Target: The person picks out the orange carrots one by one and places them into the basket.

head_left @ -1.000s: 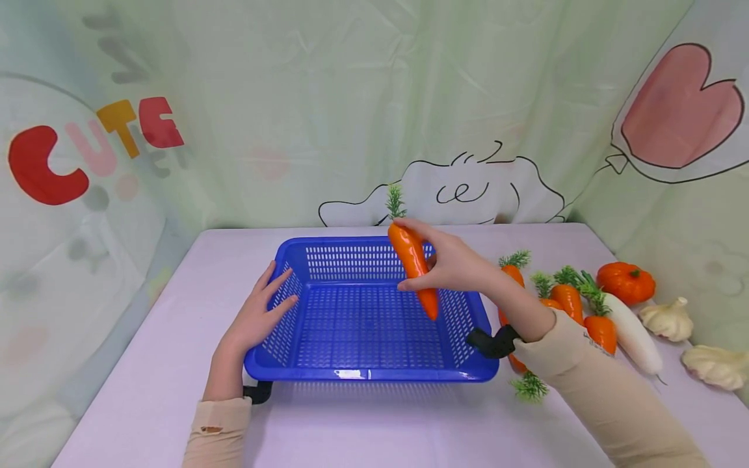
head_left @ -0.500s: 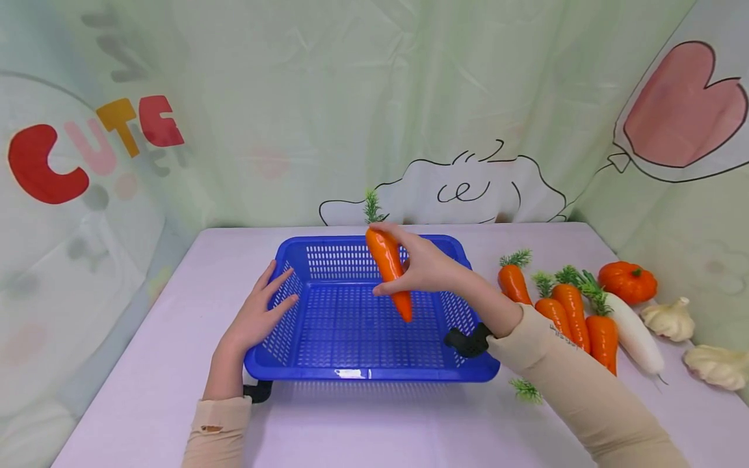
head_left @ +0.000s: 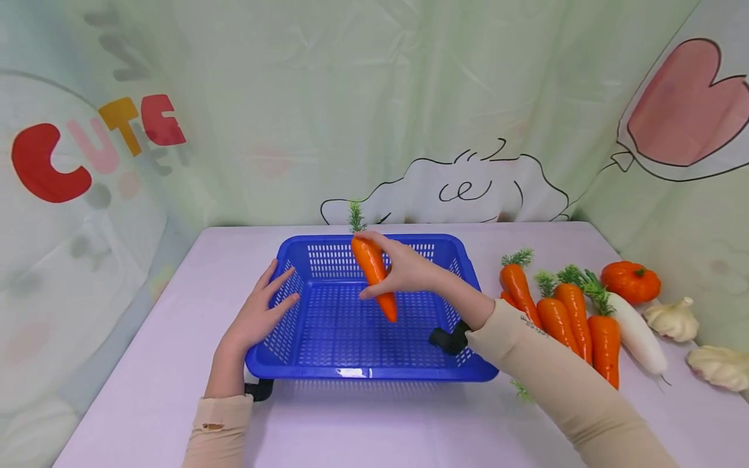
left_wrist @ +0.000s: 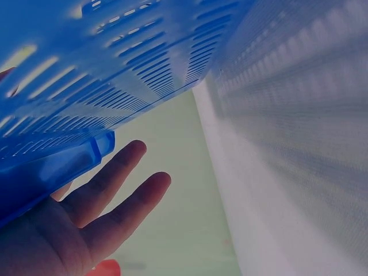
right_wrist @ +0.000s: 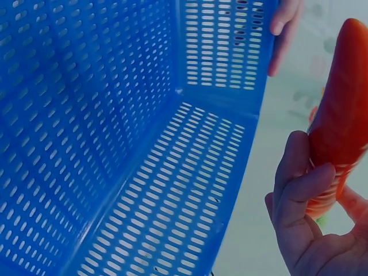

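Above the blue plastic basket (head_left: pixel 374 373), my right hand (head_left: pixel 406 265) grips an orange carrot (head_left: pixel 374 263) with a green leafy top. Its tip slants down toward the basket floor. In the right wrist view the thumb and fingers wrap round the carrot's thick end (right_wrist: pixel 339 121). My left hand (head_left: pixel 257 315) rests on the basket's left rim, its fingers straight and spread. Some of them lie over the inner side, while two fingers stretch out below the rim (left_wrist: pixel 69 167) on the outside in the left wrist view.
To the right of the basket lie several carrots (head_left: pixel 572 312), a white radish (head_left: pixel 634 331), a small pumpkin (head_left: pixel 630 282) and two garlic bulbs (head_left: pixel 671 320). They rest on a pale tablecloth (head_left: pixel 158 338), with a printed curtain (head_left: pixel 281 117) hanging behind.
My right hand has carried the carrot to the left and slightly lower over the basket. More of the carrots on the right now show. My left hand has stayed in place.
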`<state>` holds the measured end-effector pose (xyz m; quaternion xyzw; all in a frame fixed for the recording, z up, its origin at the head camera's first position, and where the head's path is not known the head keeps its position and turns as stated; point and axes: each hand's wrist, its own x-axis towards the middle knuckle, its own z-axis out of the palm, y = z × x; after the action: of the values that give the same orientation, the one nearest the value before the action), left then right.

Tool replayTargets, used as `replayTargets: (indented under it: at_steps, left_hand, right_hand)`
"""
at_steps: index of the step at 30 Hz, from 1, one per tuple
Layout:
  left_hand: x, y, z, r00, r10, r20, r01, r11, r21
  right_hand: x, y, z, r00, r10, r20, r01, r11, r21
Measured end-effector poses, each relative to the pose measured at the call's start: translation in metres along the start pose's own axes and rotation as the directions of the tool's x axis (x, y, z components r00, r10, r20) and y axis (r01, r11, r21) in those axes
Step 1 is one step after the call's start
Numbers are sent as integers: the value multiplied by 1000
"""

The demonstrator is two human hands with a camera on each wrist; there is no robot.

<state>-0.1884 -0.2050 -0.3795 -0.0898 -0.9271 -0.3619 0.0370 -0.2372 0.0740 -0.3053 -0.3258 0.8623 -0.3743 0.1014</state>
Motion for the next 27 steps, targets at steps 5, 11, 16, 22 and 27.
replayTargets:
  at_steps: [5,11,16,22,27]
  left_hand:
    - [1,1,0,1000,0,2,0,1000,0]
    - [0,1,0,1000,-2,2,2,1000,-2]
    - [0,1,1,1000,-6,1,6,1000,-4]
    - [0,2,1,1000,-16,5,16,1000,0]
    - [0,1,1,1000,-22,7,22,1000,7]
  right_hand:
    - [7,4,6,999,-31,19,31,1000,-2]
    - [16,7,16,998,-41,37,40,999,29]
    - [20,7,24,997,-48,53,47,999,24]
    - [25,8,33,997,-64,46,62,997,48]
    - [31,10,41,996,-65,59,61,996,62]
